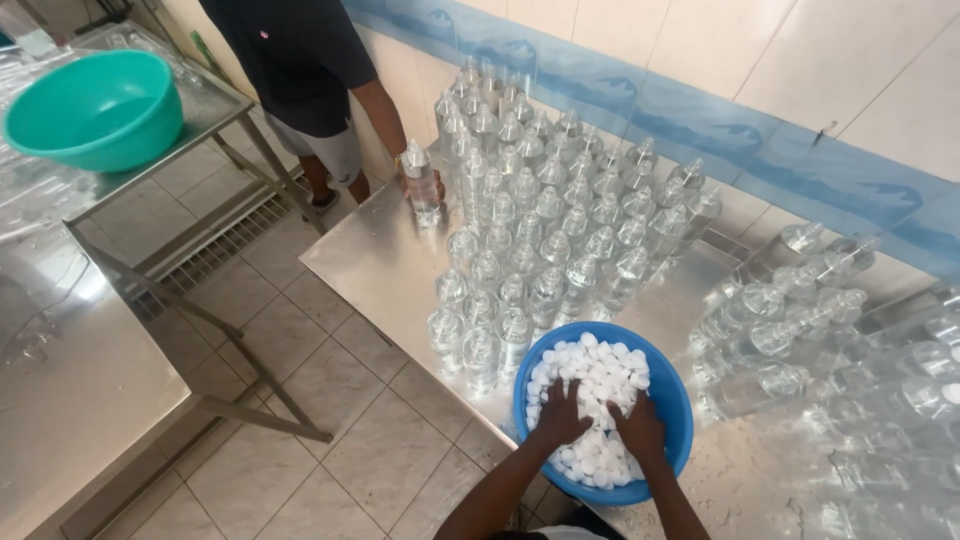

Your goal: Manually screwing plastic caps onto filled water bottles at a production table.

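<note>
Both hands down in the blue basin (680,400): left hand (562,415) and right hand (640,428) lie palm-down, side by side, fingers spread and partly sunk into the heap of white bottle caps (600,375). Can't tell if either has closed on a cap; fingertips are buried. Basin sits at the near edge of the steel table (370,265), filled most of the way with caps. Just beyond the basin, touching or nearly touching its far rim, stands a dense block of clear plastic bottles (540,220), upright, uncapped, in rows running away toward the tiled wall (800,60). More clear bottles (790,330) lie on their sides to the right of the basin, stacked loosely along the wall side of the table. At the far left corner of the table a second person in a dark shirt and grey shorts has one hand (425,180) on a single upright bottle (420,185) set apart from the block. Left of frame, well apart across the tiled floor (330,400), another steel table (70,380) and a teal basin (95,110) on a further steel surface.
</note>
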